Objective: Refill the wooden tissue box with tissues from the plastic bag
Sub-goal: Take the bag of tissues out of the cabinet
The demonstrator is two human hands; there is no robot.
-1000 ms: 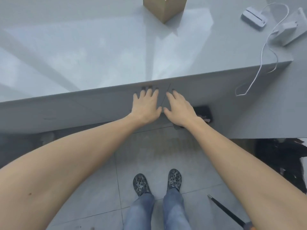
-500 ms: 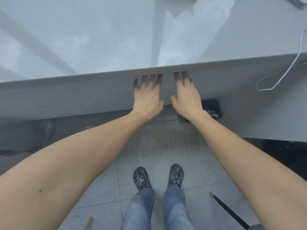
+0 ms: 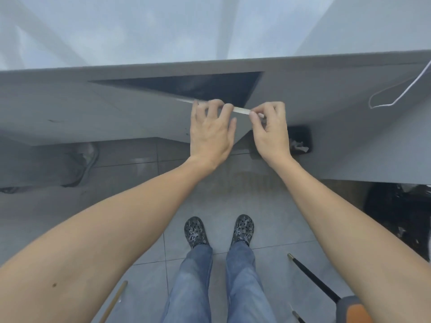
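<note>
Head view: L hand [image 3: 211,131] and R hand [image 3: 271,129] both curled on top edge of cabinet door [image 3: 130,117] under the counter [image 3: 210,31], swung ajar prob. to get supplies; tissue box & plastic bag not in frame.

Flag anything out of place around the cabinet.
A white cable dangles in a loop off the countertop edge at right. Crumpled scraps lie on the floor by the right hand. Otherwise nothing odd.

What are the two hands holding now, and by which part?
Both the left hand and right hand grip the grey cabinet door by its pale top edge.
</note>
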